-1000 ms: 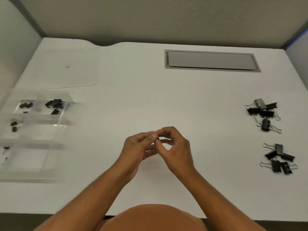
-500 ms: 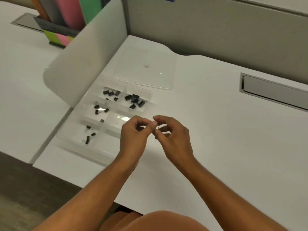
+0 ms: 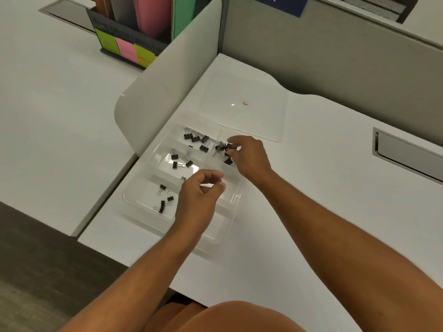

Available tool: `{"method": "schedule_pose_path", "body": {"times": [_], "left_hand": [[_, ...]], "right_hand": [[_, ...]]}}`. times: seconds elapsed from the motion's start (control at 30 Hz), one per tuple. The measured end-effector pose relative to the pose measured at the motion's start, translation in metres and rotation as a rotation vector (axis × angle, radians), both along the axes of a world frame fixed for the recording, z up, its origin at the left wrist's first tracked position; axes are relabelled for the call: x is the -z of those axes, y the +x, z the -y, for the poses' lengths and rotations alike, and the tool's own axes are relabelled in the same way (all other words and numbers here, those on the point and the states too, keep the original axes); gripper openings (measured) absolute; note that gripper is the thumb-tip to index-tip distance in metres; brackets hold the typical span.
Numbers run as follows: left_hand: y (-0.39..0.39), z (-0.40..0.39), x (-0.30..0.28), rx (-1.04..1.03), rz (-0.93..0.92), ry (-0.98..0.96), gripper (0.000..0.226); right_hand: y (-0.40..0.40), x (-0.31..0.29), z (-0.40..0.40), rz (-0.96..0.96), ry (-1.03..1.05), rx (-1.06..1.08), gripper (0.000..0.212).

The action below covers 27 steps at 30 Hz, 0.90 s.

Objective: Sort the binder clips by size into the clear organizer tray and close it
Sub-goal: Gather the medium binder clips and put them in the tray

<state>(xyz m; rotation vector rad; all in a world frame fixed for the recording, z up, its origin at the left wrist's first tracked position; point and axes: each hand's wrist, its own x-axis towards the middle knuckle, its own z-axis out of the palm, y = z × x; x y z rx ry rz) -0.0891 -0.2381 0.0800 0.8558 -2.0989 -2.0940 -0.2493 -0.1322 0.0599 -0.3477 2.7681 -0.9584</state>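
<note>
The clear organizer tray [image 3: 236, 202] lies open at the desk's left end, with its flat clear lid [image 3: 263, 111] on the desk just beyond it. Small black binder clips sit in the far left compartment [image 3: 195, 138], the middle left one [image 3: 177, 160] and the near left one [image 3: 164, 202]. My right hand [image 3: 250, 158] reaches into the far right compartment, where its fingertips pinch a binder clip [image 3: 226, 147] among several others. My left hand [image 3: 197, 196] hovers over the tray's middle, fingers loosely curled, with nothing seen in it.
A low grey divider panel [image 3: 167, 87] stands right beside the tray's left side. Behind it, on the neighbouring desk, is a file holder [image 3: 134, 39] with coloured folders. A metal cable hatch [image 3: 407, 154] is set into the desk at the right. The desk's front edge [image 3: 119, 245] runs close to the tray.
The view swung left from the desk's middle to the tray. My hands, joined on a small clip before, have parted; the right one has reached forward into the far right compartment.
</note>
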Motion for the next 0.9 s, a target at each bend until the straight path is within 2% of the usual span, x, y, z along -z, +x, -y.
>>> {"method": "schedule_pose_path", "body": {"times": [0.1, 0.2, 0.37, 0.63, 0.9], "left_hand": [[0.004, 0.003, 0.004, 0.027, 0.005, -0.009, 0.015], [0.003, -0.001, 0.007, 0.062, -0.002, -0.021, 0.014], [-0.011, -0.045, 0.001, 0.206, -0.073, -0.096, 0.013], [-0.022, -0.176, -0.010, 0.640, -0.217, -0.168, 0.025], [0.001, -0.328, 0.003, 1.054, -0.304, -0.385, 0.033]], "right_hand": [[0.009, 0.001, -0.014, -0.041, -0.012, 0.102, 0.031], [0.032, -0.006, -0.035, -0.100, -0.128, 0.178, 0.022], [0.091, -0.019, -0.085, -0.143, -0.205, 0.298, 0.019], [0.168, -0.021, -0.216, -0.128, -0.191, 0.586, 0.023], [0.236, -0.010, -0.366, -0.180, -0.187, 0.866, 0.027]]}}
